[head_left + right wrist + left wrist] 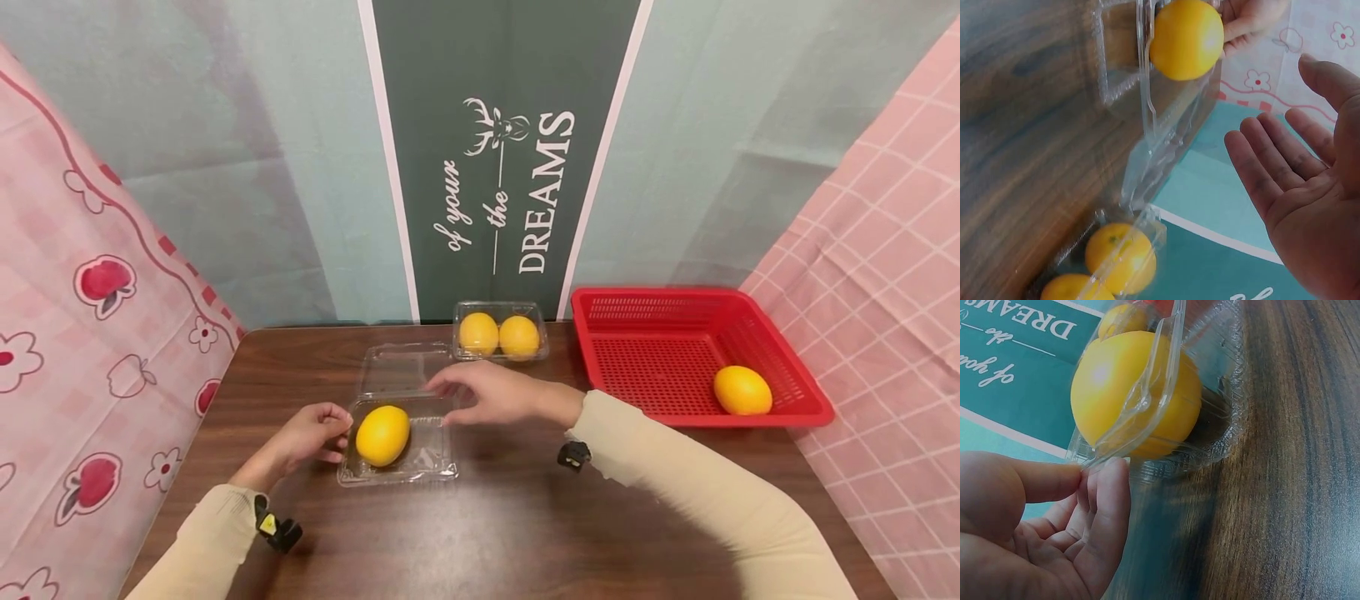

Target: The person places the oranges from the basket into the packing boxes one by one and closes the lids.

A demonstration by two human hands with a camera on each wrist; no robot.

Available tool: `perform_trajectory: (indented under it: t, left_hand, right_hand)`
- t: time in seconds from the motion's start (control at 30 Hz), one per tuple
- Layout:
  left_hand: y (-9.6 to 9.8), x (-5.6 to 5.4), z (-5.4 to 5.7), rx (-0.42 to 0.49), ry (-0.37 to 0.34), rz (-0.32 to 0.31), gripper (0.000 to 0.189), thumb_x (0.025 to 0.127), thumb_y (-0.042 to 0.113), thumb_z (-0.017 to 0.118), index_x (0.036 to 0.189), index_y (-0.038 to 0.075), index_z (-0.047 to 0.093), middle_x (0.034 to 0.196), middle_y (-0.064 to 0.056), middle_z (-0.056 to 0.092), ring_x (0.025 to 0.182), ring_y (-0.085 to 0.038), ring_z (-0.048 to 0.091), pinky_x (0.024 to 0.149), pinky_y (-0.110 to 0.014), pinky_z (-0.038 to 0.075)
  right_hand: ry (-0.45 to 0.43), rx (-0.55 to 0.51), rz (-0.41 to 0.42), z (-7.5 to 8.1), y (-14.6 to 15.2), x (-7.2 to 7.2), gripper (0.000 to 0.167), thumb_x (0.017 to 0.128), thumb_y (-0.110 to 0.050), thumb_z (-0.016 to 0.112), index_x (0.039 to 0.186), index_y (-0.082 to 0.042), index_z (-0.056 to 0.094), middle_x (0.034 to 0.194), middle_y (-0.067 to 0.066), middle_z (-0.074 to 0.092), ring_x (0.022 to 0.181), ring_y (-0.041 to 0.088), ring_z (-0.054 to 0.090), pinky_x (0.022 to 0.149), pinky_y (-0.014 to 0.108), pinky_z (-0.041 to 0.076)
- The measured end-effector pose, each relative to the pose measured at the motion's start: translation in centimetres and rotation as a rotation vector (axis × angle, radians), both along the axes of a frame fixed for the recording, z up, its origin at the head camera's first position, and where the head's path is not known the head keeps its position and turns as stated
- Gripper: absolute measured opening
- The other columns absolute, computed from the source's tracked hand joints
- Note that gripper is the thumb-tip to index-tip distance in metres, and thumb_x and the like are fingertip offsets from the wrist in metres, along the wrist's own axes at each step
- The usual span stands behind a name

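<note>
A clear plastic clamshell box (pixel 431 433) lies on the table with its lid (pixel 401 371) folded back. One orange (pixel 383 436) sits in the left part of its base. At the box's left edge, my left hand (pixel 311 433) pinches the thin plastic rim between thumb and fingertips, plainest in the left wrist view. My right hand (pixel 495 396) hovers by the box's right side, its fingers extended toward the lid and base. In the right wrist view that palm (pixel 1310 206) faces up with nothing in it.
Behind my right hand stands a closed clear box (pixel 500 308) with two oranges (pixel 478 334) inside. A red plastic basket (pixel 652 379) at the right holds another orange (pixel 742 390). Fabric hangs behind and on both sides of the brown table (pixel 525 533).
</note>
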State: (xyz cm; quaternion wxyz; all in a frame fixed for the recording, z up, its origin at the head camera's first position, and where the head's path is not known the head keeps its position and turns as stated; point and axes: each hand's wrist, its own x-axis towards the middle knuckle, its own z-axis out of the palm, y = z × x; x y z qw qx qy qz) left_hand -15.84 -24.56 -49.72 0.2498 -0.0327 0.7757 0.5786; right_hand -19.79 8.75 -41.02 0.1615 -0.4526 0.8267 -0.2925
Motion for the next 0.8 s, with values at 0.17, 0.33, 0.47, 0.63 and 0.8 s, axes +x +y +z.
perform_trajectory:
  t: [0.17,0.33,0.47,0.63,0.8]
  left_hand:
    - [-0.1,-0.2,-0.1,0.004,0.01,-0.005,0.022,0.106,0.008,0.052,0.115,-0.012,0.052,0.097,-0.012,0.056,0.083,-0.02,0.059,0.067,-0.035,0.064]
    - [0.0,-0.1,-0.1,-0.003,0.012,0.0,0.021,0.106,0.007,0.051,0.114,-0.013,0.053,0.096,-0.012,0.057,0.082,-0.02,0.059,0.067,-0.035,0.064]
    - [0.2,0.0,0.1,-0.011,0.001,0.008,0.021,0.106,0.007,0.052,0.115,-0.012,0.053,0.095,-0.012,0.056,0.083,-0.02,0.059,0.067,-0.035,0.064]
    - [0.2,0.1,0.2,-0.01,0.001,0.009,0.021,0.106,0.007,0.052,0.115,-0.012,0.053,0.096,-0.012,0.056,0.083,-0.021,0.059,0.067,-0.035,0.064]
    - [0.0,0.0,0.0,-0.003,0.013,0.0,0.023,0.106,0.007,0.052,0.115,-0.013,0.052,0.097,-0.013,0.057,0.083,-0.021,0.059,0.066,-0.035,0.064]
  right_hand:
    - [0.044,-0.003,-0.005,1.0,0.8,-0.3,0.042,0.09,-0.017,0.08,0.127,-0.004,0.066,0.123,0.006,0.068,0.108,0.016,0.064,0.093,0.027,0.057]
    - [0.045,0.01,-0.008,1.8,1.7,-0.2,0.04,0.09,-0.015,0.079,0.126,-0.003,0.066,0.123,0.006,0.068,0.111,0.021,0.064,0.097,0.035,0.056]
    - [0.056,0.036,-0.009,2.2,2.3,0.0,0.039,0.09,-0.016,0.078,0.126,-0.005,0.067,0.123,0.004,0.068,0.113,0.023,0.063,0.101,0.038,0.054]
    - [0.058,0.083,-0.021,2.8,3.2,0.1,0.038,0.091,-0.019,0.078,0.127,-0.01,0.067,0.124,-0.002,0.067,0.117,0.018,0.062,0.103,0.033,0.052]
    - [0.076,0.114,-0.01,3.6,4.2,0.3,0.038,0.091,-0.021,0.078,0.126,-0.011,0.067,0.125,-0.001,0.067,0.12,0.02,0.061,0.105,0.035,0.05]
